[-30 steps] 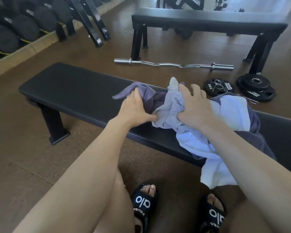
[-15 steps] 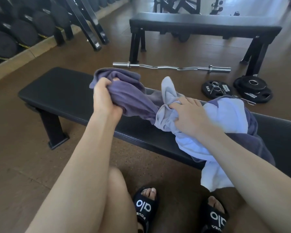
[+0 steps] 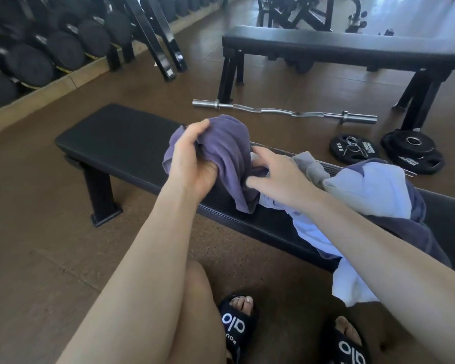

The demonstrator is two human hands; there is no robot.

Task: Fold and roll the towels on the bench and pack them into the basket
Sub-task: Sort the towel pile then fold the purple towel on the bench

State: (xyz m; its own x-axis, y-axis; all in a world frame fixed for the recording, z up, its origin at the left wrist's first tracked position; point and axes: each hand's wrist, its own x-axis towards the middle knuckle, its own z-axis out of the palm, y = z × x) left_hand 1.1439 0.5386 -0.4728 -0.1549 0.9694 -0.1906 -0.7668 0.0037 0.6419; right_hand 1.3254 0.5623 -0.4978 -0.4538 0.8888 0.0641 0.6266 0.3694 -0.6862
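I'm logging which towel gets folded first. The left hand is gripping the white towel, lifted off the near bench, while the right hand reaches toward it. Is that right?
Not quite. In the head view the left hand has its grip on the purple towel, not the white one. The white towel lies in the pile on the near bench. The right hand does reach toward the lifted towel.

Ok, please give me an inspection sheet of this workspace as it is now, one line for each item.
Surface: black padded bench, left end bare.
Job's things: purple towel lifted; pale towels heaped with a dark one on the right, one hanging over the near edge. Basket: nothing seen.
Clutter: nothing seen on the bench.
Grippers: left hand grips the purple towel; right hand reaches to it, fingers spread.
Cables: nothing seen.
Surroundings: curl bar, weight plates, second bench, dumbbell rack.
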